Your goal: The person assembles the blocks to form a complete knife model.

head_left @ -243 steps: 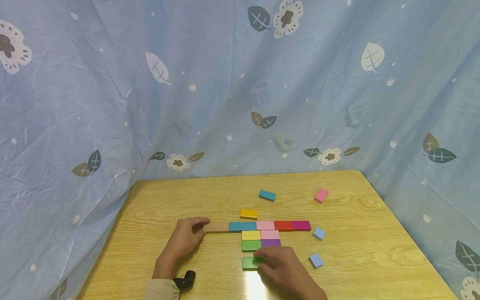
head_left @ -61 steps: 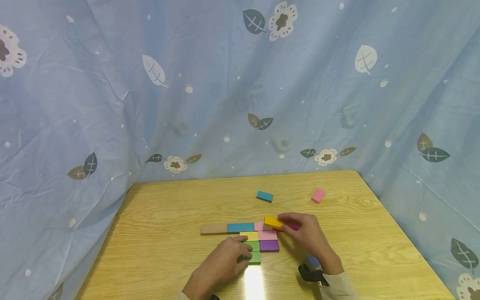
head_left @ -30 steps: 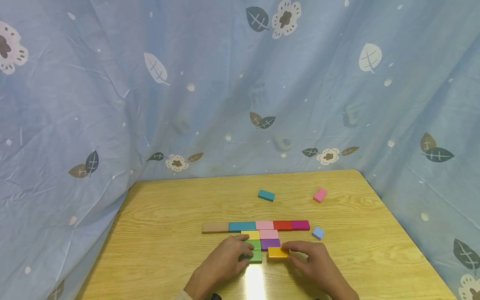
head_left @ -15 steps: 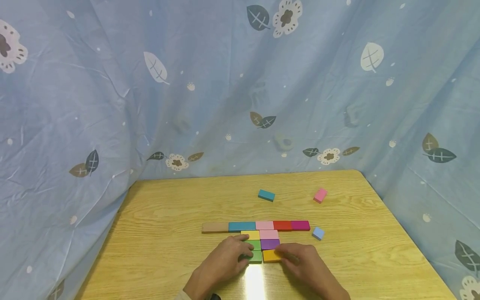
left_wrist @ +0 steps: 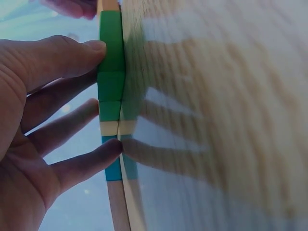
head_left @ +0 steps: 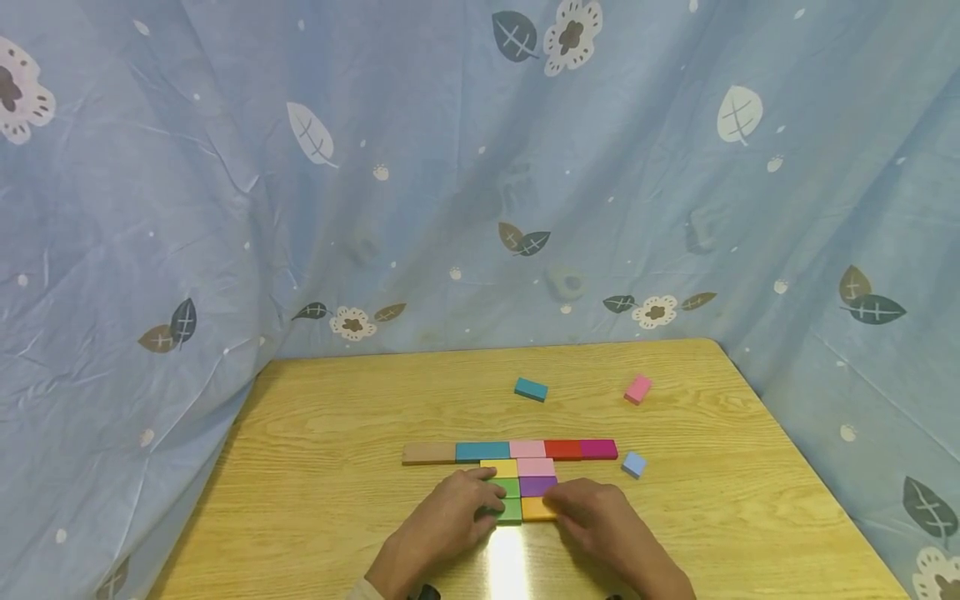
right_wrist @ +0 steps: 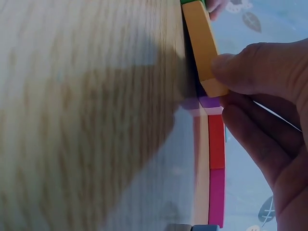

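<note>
My right hand (head_left: 603, 525) pinches an orange block (right_wrist: 201, 43) by its right end, thumb against its side. In the head view the orange block sits against a green block (head_left: 511, 512) on its left and a purple block (head_left: 537, 486) beyond it. My left hand (head_left: 448, 512) rests with spread fingers on the left column: its fingertips touch the yellow block (head_left: 498, 467) and two green blocks. In the left wrist view its thumb lies against the nearest green block (left_wrist: 111, 41). A light pink block (head_left: 536, 467) tops the right column.
A row of tan (head_left: 429, 453), blue (head_left: 482, 452), light pink, red (head_left: 562, 450) and magenta (head_left: 598, 449) blocks runs beyond the columns. Loose teal (head_left: 531, 389), pink (head_left: 637, 389) and light blue (head_left: 633, 465) blocks lie farther out. A patterned curtain (head_left: 420, 208) borders the wooden table (head_left: 337, 400).
My right hand has carried the orange block from beyond the row to the right column's near end and slid it left against the green block. My left hand, earlier at the tan block, stays put lately.
</note>
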`<state>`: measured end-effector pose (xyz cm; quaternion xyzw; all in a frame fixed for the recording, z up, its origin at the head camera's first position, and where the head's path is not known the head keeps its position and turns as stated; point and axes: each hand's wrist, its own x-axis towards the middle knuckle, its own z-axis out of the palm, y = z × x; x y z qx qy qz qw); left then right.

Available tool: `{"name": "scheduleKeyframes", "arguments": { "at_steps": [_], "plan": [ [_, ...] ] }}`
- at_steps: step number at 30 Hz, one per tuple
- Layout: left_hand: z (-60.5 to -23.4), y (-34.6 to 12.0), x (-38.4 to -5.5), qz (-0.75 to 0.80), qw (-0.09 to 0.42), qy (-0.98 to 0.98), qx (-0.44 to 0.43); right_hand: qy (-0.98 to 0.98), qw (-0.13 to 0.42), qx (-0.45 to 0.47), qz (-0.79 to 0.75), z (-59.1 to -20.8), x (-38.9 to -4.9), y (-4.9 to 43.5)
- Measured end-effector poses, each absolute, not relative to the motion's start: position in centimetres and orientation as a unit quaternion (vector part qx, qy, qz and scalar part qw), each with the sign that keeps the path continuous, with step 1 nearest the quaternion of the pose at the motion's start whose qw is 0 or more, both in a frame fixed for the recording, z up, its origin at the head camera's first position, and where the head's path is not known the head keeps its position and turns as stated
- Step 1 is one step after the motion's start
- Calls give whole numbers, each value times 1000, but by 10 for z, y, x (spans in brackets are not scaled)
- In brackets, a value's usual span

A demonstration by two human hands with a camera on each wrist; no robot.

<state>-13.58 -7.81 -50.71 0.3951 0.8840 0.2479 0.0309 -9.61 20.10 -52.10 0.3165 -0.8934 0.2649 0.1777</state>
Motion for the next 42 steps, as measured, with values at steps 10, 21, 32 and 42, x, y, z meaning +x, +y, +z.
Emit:
{"name": "scheduleKeyframes", "arguments": {
  "at_steps": [10, 21, 32, 42],
  "plan": [
    [-509, -76, -135, 244, 18, 885, 396, -902, 176, 308, 247, -523, -97, 198],
    [-509, -74, -134, 210, -3, 888, 408, -915, 149, 294, 234, -516, -98, 197],
    [-503, -67, -133, 187, -73, 860, 468, -906, 177, 244, 296, -501, -116, 221],
    [-500, -29, -135, 140, -24, 879, 455, -913, 211, 195, 291, -477, -148, 248]
  ]
}}
